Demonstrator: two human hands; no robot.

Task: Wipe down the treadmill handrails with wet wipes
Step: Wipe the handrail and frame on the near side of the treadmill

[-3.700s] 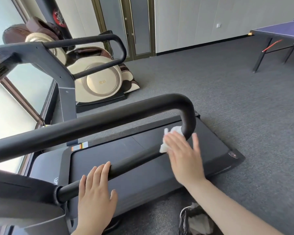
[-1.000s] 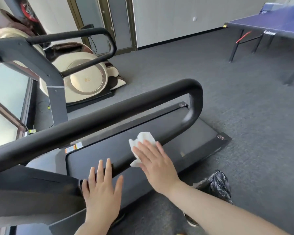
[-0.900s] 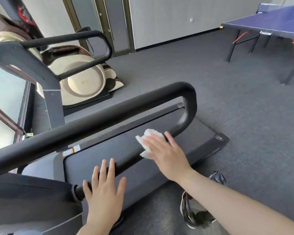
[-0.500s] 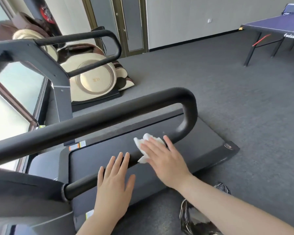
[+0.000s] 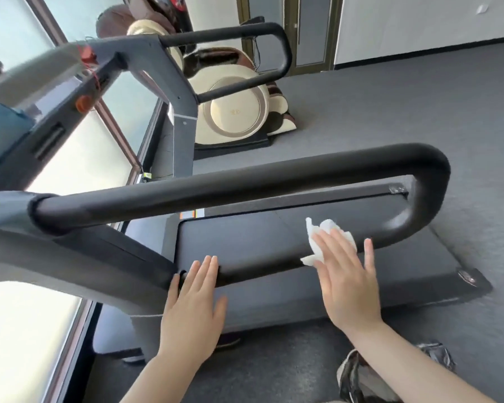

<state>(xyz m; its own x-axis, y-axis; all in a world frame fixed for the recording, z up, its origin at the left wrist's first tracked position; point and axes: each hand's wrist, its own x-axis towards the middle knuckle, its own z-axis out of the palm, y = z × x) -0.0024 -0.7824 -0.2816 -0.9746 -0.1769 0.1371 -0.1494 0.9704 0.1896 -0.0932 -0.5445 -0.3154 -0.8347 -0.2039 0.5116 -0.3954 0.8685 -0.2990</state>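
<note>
Altogether: 2 hands — left hand [image 5: 191, 309], right hand [image 5: 348, 282] — 1 wipe [image 5: 326, 238], 2 handrails [image 5: 245, 181].

Left hand [image 5: 191, 308], right hand [image 5: 348, 282] outstretched, flat

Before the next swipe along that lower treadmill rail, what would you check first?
1. Wet wipe under right hand, pressed on the lower handrail: ok.
2. Left hand resting flat at the rail's near end: ok.
3. Rail between the hands free of other things: ok.
4. Wipe covers the fingers' contact area: ok, bunched beyond the fingertips.
5. Wipe damp enough: cannot tell.
6. Upper handrail already wiped: cannot tell.
</note>
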